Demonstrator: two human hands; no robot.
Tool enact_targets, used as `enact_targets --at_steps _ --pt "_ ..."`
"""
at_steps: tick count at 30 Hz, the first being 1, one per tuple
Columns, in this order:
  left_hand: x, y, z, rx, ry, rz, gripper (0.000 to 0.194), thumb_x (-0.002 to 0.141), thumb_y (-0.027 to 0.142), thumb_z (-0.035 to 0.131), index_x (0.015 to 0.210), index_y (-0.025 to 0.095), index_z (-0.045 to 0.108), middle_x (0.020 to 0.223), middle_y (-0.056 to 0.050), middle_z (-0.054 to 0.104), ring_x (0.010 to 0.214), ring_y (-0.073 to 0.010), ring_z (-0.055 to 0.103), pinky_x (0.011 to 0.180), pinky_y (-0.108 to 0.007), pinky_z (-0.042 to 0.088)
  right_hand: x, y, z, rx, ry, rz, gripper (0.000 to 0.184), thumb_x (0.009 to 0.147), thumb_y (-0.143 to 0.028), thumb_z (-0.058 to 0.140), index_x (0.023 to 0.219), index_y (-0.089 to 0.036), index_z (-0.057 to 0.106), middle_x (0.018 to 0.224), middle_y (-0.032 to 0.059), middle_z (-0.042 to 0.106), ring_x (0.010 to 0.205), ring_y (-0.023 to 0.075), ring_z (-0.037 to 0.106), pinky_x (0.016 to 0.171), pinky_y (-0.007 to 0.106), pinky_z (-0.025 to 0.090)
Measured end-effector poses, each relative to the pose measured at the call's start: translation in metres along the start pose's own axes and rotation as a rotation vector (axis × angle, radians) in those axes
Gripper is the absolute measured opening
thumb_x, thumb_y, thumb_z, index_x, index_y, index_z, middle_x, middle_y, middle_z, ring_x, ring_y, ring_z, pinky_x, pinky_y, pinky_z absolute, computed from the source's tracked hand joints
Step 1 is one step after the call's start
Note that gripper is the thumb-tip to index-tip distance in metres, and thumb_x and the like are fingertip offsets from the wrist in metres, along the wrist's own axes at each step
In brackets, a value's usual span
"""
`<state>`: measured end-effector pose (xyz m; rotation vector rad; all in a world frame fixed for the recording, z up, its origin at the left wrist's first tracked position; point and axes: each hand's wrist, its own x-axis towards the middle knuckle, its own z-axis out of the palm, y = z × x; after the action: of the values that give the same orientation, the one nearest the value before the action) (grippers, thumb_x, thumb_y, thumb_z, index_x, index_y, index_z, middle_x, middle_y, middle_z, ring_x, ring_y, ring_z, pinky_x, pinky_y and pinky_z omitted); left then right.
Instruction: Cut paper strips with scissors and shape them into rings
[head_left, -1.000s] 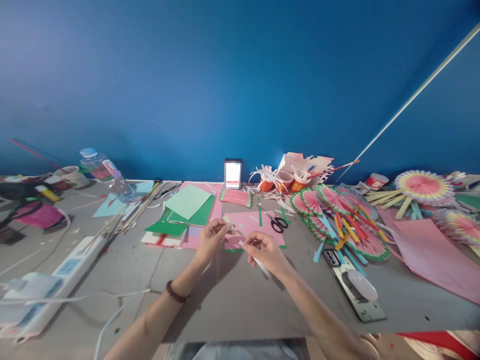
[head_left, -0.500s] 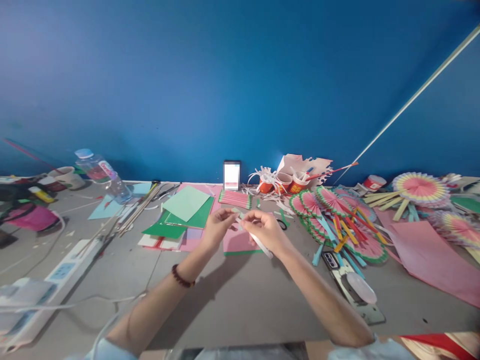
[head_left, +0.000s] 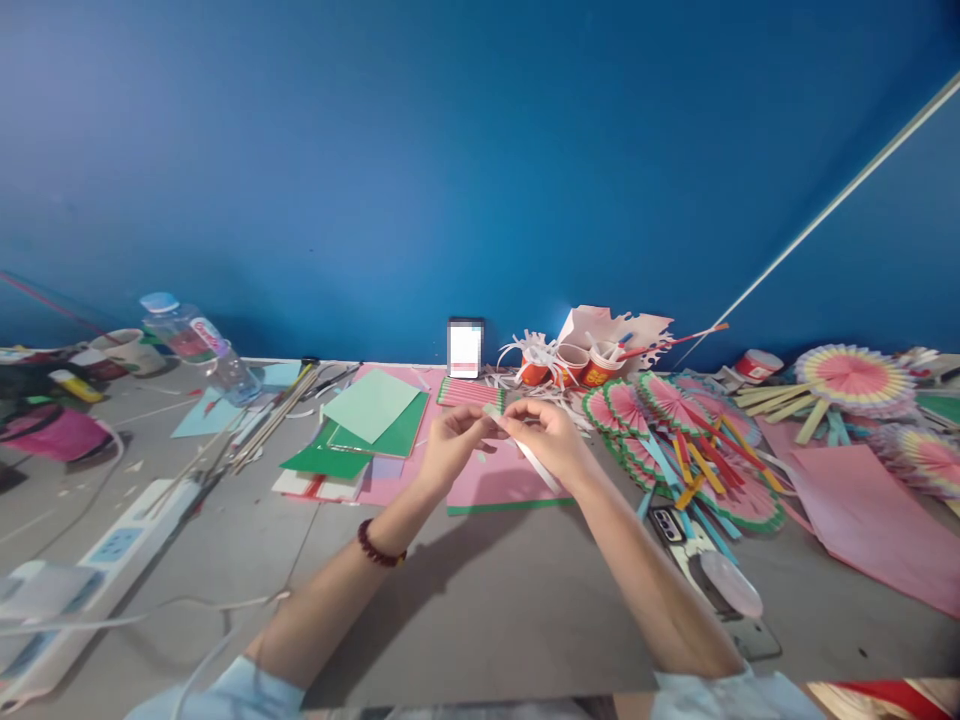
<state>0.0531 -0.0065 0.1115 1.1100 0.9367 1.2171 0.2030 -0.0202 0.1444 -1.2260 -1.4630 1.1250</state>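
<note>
My right hand [head_left: 553, 438] pinches a narrow white strip [head_left: 537, 466], whose loose length slants down below the fingers toward the wrist. My left hand [head_left: 457, 445], with a dark beaded bracelet on its wrist, is closed at the fingertips right beside the right one. A small pale scrap [head_left: 491, 410] shows where the fingertips meet; whether it is part of the strip I cannot tell. Beneath both hands lies a pink paper sheet [head_left: 495, 485] with a green front edge. Just beyond them is a pleated pink-and-green paper piece [head_left: 471, 392].
Green sheets [head_left: 375, 405] are stacked to the left, near thin sticks [head_left: 274, 420], a leaning bottle [head_left: 199, 340] and a power strip [head_left: 112, 560]. Red cups [head_left: 600, 365] and an upright phone [head_left: 465, 350] stand along the wall. Pleated paper fans [head_left: 667, 405] and another phone [head_left: 712, 580] lie right.
Both hands have shifted slightly right, fingertips still close together. The white strip moved with them, and more of the pink sheet's green edge shows. The view has also shifted a little.
</note>
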Motion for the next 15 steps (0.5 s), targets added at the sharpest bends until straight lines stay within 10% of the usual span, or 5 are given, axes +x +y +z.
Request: enact_targets --at_steps 15 --pt "-0.001 -0.009 0.002 0.054 -0.02 0.068 0.034 0.067 0.047 0.072 0.074 0.014 0.067 0.071 -0.006 0.07 0.073 -0.0234 0.07 0.057 -0.028 0.059 0.006 0.016 0.0 -0.088 0.025 -0.051 0.025 0.076 -0.044 0.064 0.076 -0.018 0.062 0.073 0.0023 0.065 0.062 0.015 0.058 0.052 0.024 0.044"
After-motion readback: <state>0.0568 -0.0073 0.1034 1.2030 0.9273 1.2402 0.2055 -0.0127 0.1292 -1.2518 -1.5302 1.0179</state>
